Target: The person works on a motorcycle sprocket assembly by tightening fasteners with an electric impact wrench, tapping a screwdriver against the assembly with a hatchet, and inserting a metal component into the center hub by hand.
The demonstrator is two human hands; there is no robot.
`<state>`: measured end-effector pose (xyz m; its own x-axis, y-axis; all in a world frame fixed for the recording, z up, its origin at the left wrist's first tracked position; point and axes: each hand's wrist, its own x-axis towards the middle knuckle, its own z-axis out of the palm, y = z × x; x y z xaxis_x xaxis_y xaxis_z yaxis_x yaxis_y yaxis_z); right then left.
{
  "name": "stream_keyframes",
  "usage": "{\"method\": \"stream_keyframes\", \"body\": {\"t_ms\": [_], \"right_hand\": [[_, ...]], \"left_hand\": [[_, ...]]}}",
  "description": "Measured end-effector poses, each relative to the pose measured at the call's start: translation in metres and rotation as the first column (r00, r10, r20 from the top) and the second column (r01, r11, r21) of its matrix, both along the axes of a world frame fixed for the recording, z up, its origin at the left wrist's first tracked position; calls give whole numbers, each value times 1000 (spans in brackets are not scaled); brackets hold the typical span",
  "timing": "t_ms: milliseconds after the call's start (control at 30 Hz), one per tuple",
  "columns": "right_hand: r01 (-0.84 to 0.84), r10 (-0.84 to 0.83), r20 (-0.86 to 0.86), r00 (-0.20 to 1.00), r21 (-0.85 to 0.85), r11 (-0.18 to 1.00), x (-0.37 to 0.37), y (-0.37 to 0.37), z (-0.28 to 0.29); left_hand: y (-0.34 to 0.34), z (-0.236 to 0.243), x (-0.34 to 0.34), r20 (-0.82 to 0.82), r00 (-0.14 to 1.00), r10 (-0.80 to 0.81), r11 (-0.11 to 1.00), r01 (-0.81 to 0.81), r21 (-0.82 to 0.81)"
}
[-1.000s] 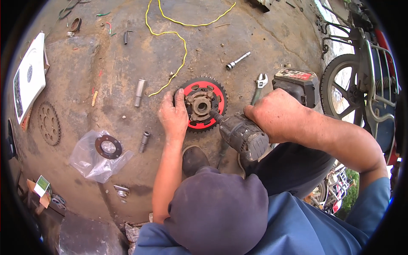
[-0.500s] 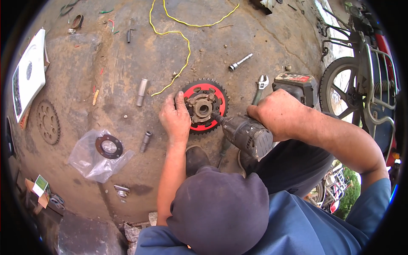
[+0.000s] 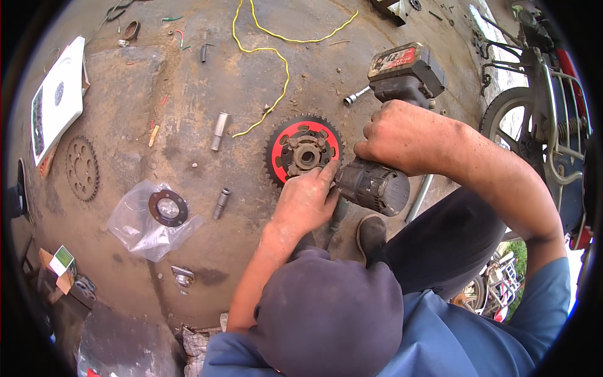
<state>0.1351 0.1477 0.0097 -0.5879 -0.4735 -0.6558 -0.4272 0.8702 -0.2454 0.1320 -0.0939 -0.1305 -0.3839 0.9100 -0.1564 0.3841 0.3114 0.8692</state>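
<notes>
A black-and-red sprocket lies on the floor with a brown metal hub at its middle. My right hand is wrapped round a grimy cordless impact driver, its battery pointing away from me. The driver's nose is at the lower right of the sprocket. My left hand reaches to that same spot, fingers closed beside the nose; whatever they hold is hidden. A socket extension sticks out from behind the battery. A silver wrench handle shows below my right hand.
Left of me lie two loose sockets, a black ring on plastic, an old sprocket and a white board. Yellow cord runs beyond the red sprocket. A motorcycle stands at the right.
My left hand has left the sprocket's left rim for its lower right, by the driver's nose. My right hand and the driver have shifted, swinging the battery forward over the socket extension.
</notes>
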Motion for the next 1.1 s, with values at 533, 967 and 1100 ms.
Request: {"method": "stream_keyframes", "body": {"t_ms": [533, 967, 1100], "right_hand": [[477, -466, 108, 878, -132, 869, 26, -33, 6], [258, -264, 196, 944, 59, 964, -27, -63, 17], [113, -158, 276, 948, 174, 978, -37, -71, 17]], "left_hand": [[-22, -21, 39, 8, 878, 478, 833, -456, 314], [-3, -63, -46, 137, 731, 669, 743, -663, -92], [6, -67, -40, 124, 696, 707, 707, -703, -79]]}}
